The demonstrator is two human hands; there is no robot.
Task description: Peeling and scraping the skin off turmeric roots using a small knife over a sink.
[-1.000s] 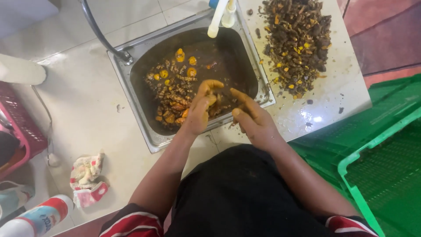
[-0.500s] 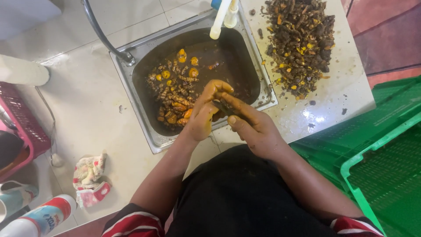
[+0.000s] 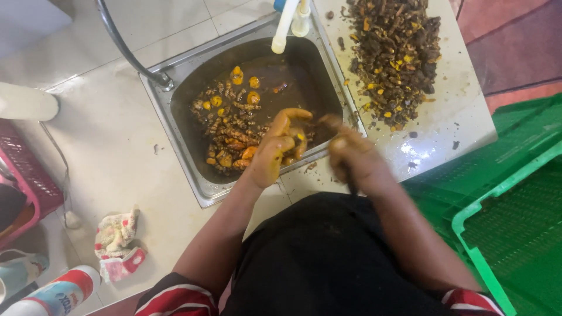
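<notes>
A steel sink (image 3: 202, 181) holds muddy brown water and several turmeric roots (image 3: 231, 131), some cut to show orange flesh. My left hand (image 3: 275, 149), stained yellow, curls around a turmeric piece (image 3: 298, 139) over the sink's near right corner. My right hand (image 3: 351, 155) is blurred, just right of the left hand at the sink's rim. Its fingers are closed around what looks like a small dark-handled knife (image 3: 353, 186). The two hands are slightly apart.
A heap of dark peelings with yellow bits (image 3: 395, 55) lies on the wet white counter (image 3: 445, 126) right of the sink. A white tap spout (image 3: 285, 26) hangs over the basin. Green crates (image 3: 515, 222) stand at right. A cloth (image 3: 117, 240), a bottle (image 3: 55, 295) and a pink basket (image 3: 26, 181) are at left.
The hands met over the sink's near edge half a second ago. They have now drawn slightly apart, with the right hand moving right in a blur.
</notes>
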